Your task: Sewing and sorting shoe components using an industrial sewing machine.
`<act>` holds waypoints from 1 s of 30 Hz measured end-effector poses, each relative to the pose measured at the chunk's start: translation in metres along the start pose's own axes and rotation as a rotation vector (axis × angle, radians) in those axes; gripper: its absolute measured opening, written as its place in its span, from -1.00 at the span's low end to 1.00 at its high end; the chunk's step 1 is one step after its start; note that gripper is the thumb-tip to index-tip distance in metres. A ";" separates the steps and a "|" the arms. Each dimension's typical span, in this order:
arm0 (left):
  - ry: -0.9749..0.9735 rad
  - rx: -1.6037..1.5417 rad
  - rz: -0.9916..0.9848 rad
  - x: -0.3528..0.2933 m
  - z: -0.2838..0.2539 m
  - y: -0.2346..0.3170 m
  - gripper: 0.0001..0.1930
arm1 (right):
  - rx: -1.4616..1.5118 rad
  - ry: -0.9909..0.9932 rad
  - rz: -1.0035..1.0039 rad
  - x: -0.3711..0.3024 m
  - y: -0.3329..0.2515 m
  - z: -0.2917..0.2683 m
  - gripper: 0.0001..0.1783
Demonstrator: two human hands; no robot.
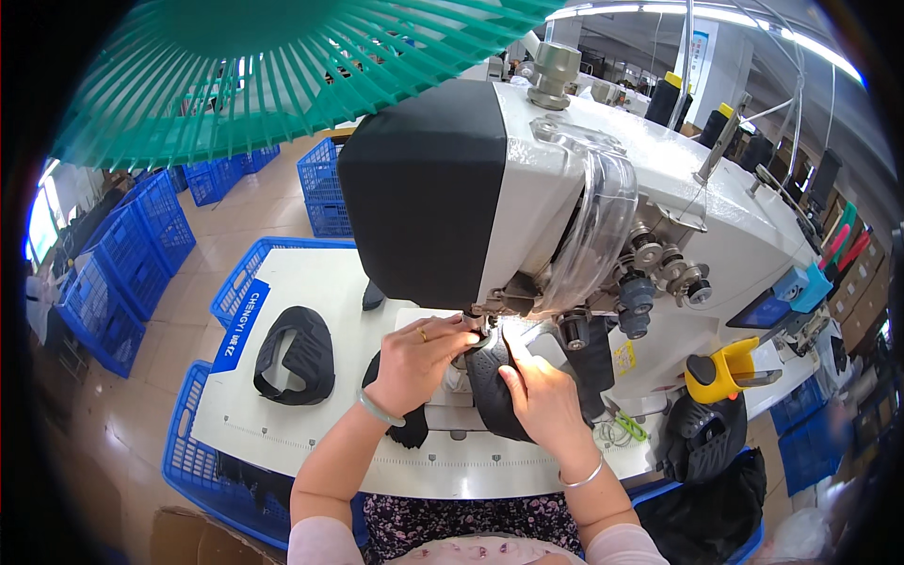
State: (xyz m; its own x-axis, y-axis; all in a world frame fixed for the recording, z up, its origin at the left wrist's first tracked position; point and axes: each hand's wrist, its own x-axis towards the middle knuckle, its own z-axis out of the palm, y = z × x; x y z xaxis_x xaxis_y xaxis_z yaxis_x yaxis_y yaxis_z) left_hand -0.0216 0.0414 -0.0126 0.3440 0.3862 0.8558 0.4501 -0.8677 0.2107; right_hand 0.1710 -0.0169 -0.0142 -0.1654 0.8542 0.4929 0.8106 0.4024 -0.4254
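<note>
A black textured shoe upper [492,394] lies under the needle area of a white sewing machine [532,179]. My left hand [419,363], with a ring and a pale bangle, has its fingers pressed together on the upper's left edge, close by the needle. From the other side my right hand [546,400] grips the upper between thumb and fingers, index finger pointing toward the needle. The stitching point is partly hidden by fingertips and machine parts. Left on the white table [377,450], a second black shoe upper [320,353] rests apart from my hands.
Green-handled snips [629,427] lie right of my right hand. Beyond them are a yellow holder [723,372] and stacked black uppers [702,441]. Blue crates [193,443] flank the table. A green slatted fan cover [282,85] hangs at upper left; thread cones [667,99] stand behind.
</note>
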 end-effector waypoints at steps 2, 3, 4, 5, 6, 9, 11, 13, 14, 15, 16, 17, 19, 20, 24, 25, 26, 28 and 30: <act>-0.004 -0.091 -0.204 0.000 0.000 0.000 -0.76 | -0.032 -0.012 -0.023 0.003 -0.001 -0.002 -0.64; -0.007 -0.090 -0.208 -0.002 0.000 0.002 -0.76 | -0.028 -0.015 -0.021 0.004 0.000 -0.002 -0.64; 0.005 -0.091 -0.226 -0.002 0.002 0.004 -0.77 | -0.018 -0.039 -0.029 0.005 0.002 -0.004 -0.64; 0.018 -0.092 -0.245 -0.002 0.002 0.005 -0.77 | -0.009 -0.063 -0.038 0.005 0.004 -0.004 -0.65; 0.014 -0.096 -0.245 -0.002 0.002 0.004 -0.77 | -0.009 -0.063 -0.033 0.005 0.007 -0.003 -0.65; 0.004 0.004 -0.045 -0.002 0.000 0.002 -0.76 | -0.002 -0.006 -0.114 0.006 0.012 0.001 -0.52; -0.015 0.054 0.000 -0.002 -0.001 0.001 -0.75 | -0.003 -0.035 -0.096 0.007 0.009 -0.001 -0.53; -0.016 0.075 0.022 -0.001 -0.003 0.001 -0.74 | -0.007 -0.023 -0.107 0.008 0.009 -0.001 -0.54; -0.017 0.094 0.045 0.000 -0.005 0.001 -0.74 | -0.012 -0.010 -0.118 0.008 0.009 0.000 -0.54; -0.020 0.096 0.044 0.003 -0.008 0.002 -0.74 | -0.008 -0.011 -0.117 0.009 0.010 0.000 -0.54; -0.040 0.132 0.072 0.007 -0.009 0.003 -0.75 | -0.012 -0.025 -0.124 0.010 0.012 -0.001 -0.54; -0.060 0.168 0.101 0.011 -0.010 0.004 -0.77 | -0.016 -0.039 -0.131 0.012 0.014 -0.003 -0.53; -0.057 0.157 0.110 0.013 -0.008 0.006 -0.78 | -0.004 -0.048 -0.144 0.017 0.016 -0.009 -0.53; -0.051 0.149 0.115 0.014 -0.007 0.007 -0.80 | 0.008 -0.058 -0.163 0.019 0.017 -0.011 -0.53; -0.074 0.161 0.119 0.015 -0.008 0.006 -0.81 | -0.023 0.008 -0.143 0.027 0.027 -0.015 -0.70; -0.091 0.150 0.136 0.015 -0.008 0.004 -0.80 | 0.112 0.029 -0.090 0.032 0.028 -0.015 -0.70; -0.105 0.135 0.154 0.015 -0.007 0.004 -0.80 | 0.111 0.030 -0.089 0.034 0.037 -0.009 -0.70; -0.116 0.103 0.136 0.013 -0.006 0.002 -0.81 | 0.185 -0.061 -0.081 0.042 0.049 0.007 -0.71; -0.128 0.074 0.111 0.011 -0.007 0.002 -0.82 | 0.187 -0.178 0.061 0.051 0.044 0.001 -0.71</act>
State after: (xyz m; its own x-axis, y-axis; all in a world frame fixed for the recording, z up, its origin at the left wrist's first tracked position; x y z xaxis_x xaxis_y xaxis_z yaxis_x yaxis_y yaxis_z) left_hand -0.0230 0.0419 0.0001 0.4951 0.3306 0.8035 0.4612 -0.8837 0.0794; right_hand 0.1974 0.0448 -0.0086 -0.2294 0.9165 0.3278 0.7065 0.3885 -0.5915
